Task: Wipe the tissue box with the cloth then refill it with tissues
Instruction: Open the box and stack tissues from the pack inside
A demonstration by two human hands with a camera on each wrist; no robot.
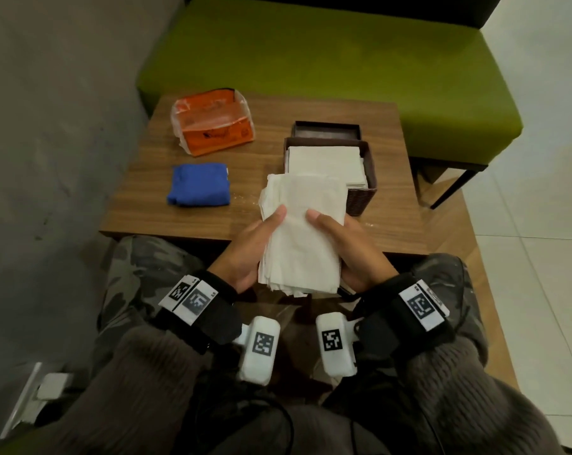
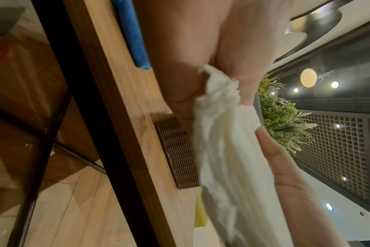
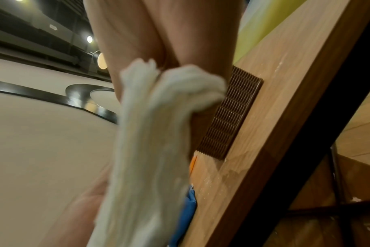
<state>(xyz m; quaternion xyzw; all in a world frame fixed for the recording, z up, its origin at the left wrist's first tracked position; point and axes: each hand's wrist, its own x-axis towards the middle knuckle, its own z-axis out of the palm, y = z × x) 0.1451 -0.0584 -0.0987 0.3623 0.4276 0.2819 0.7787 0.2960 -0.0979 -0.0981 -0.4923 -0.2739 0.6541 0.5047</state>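
Note:
A thick stack of white tissues (image 1: pixel 302 234) is held over the table's near edge. My left hand (image 1: pixel 250 249) grips its left side and my right hand (image 1: pixel 347 247) grips its right side, thumbs on top. The wrist views show the stack of tissues (image 2: pixel 226 150) (image 3: pixel 150 133) edge-on between my palms. The dark woven tissue box (image 1: pixel 365 195) stands just beyond the stack, with white tissues (image 1: pixel 325 164) lying inside it. Its woven side (image 2: pixel 177 153) (image 3: pixel 228 117) shows behind my fingers. The folded blue cloth (image 1: pixel 199 184) lies on the table to the left.
The dark box lid (image 1: pixel 327 130) lies behind the box. An orange tissue wrapper (image 1: pixel 212 121) sits at the back left of the wooden table (image 1: pixel 140 205). A green bench (image 1: pixel 310 57) stands behind the table, and a grey wall is on the left.

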